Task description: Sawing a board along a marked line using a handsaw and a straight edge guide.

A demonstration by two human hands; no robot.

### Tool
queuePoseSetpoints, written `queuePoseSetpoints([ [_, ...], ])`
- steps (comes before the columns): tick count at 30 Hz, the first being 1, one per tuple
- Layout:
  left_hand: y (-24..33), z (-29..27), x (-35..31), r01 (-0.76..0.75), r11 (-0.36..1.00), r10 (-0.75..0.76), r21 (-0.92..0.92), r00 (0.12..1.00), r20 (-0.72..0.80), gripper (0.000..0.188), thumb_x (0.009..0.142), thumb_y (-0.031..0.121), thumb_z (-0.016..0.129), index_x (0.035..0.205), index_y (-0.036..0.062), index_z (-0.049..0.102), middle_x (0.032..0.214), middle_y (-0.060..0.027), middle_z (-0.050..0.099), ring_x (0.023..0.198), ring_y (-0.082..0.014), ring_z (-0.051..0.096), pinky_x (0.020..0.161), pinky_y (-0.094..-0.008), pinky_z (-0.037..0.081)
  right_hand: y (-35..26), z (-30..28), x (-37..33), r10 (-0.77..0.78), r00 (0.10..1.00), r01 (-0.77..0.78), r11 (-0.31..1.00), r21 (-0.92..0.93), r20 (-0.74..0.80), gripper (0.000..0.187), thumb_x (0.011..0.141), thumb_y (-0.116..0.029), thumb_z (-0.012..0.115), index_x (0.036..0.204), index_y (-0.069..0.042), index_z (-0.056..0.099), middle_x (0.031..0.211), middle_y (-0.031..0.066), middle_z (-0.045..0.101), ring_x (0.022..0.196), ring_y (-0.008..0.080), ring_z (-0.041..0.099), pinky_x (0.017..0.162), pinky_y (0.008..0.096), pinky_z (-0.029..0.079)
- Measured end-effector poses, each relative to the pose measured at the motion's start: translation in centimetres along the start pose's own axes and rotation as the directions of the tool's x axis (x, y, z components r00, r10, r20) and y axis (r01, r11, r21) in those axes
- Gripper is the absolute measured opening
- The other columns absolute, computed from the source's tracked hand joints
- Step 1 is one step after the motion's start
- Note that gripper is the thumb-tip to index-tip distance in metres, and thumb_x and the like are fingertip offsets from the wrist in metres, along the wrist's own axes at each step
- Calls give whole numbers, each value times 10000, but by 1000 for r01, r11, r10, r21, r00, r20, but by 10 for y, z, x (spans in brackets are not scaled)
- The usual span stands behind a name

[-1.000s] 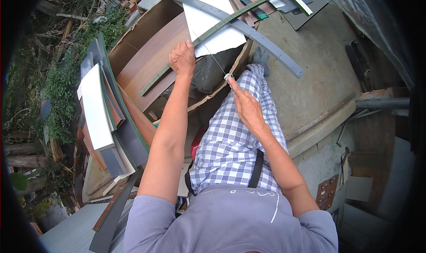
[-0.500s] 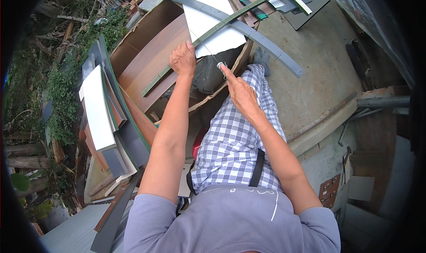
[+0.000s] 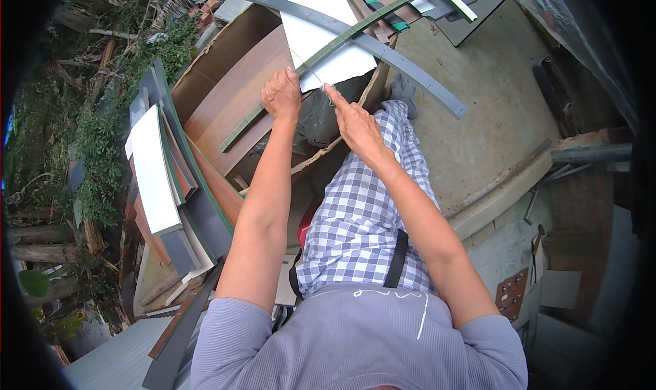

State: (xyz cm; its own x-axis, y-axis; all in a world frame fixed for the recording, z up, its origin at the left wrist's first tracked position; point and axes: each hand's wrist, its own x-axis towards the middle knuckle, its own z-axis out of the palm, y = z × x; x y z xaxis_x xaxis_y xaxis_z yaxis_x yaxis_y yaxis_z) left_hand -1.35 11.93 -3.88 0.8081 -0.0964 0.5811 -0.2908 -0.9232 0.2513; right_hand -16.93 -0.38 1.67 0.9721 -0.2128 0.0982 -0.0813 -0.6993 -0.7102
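My left hand (image 3: 281, 95) is closed in a fist on a long, narrow green strip (image 3: 342, 38), notched at intervals, that slants across a cardboard box. My right hand (image 3: 359, 127) is closed to its right, index finger stretched forward. From its fingertips a thin wire (image 3: 305, 64) runs up and left, passing across the green strip just beyond my left fist. A small pale bundle or grip sits at the wire's end by my right fingertip; its shape is hard to make out. Beneath the strip lies a white panel (image 3: 307, 24).
The cardboard box (image 3: 219, 48) holds brown wood-look boards (image 3: 239, 86). A grey strip (image 3: 410, 69) crosses the green one. Stacked offcuts, with a white panel (image 3: 156, 178) on top, lean at the left beside plants (image 3: 96, 144). A raised concrete edge (image 3: 495, 192) runs at right.
My right hand has moved up and left, closer to my left hand, and the visible wire between it and the strip is shorter. The left hand keeps its place on the strip.
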Motion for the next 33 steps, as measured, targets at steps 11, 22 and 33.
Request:
queuePoseSetpoints([
  [11, -6, 0, 0, 18, 1000, -18, -3, 1000, 6, 303, 898, 313, 486, 755, 87, 627, 767, -89, 632, 729, -293, 606, 685, -421, 461, 16, -13, -75, 53, 998, -53, 998, 15, 35, 553, 923, -92, 493, 1416, -306, 363, 761, 162, 549, 716, 355, 600, 664, 467, 478],
  [22, 0, -1, -1, 14, 1000, -14, 15, 1000, 24, 312, 902, 319, 484, 748, 88, 625, 762, -92, 633, 724, -296, 604, 676, -424, 463, 5, 8, -7, 31, 999, -31, 1000, 0, -12, 511, 931, -148, 488, 1397, -330, 384, 804, 177, 574, 723, 378, 615, 644, 495, 494],
  [33, -3, 0, 0, 16, 1000, -16, 0, 1000, 2, 310, 898, 320, 483, 752, 89, 628, 760, -92, 632, 729, -297, 605, 674, -422, 458, 15, -11, -71, 66, 997, -68, 997, 34, 44, 554, 927, -89, 493, 1423, -293, 356, 784, 165, 568, 755, 347, 608, 711, 458, 469],
])
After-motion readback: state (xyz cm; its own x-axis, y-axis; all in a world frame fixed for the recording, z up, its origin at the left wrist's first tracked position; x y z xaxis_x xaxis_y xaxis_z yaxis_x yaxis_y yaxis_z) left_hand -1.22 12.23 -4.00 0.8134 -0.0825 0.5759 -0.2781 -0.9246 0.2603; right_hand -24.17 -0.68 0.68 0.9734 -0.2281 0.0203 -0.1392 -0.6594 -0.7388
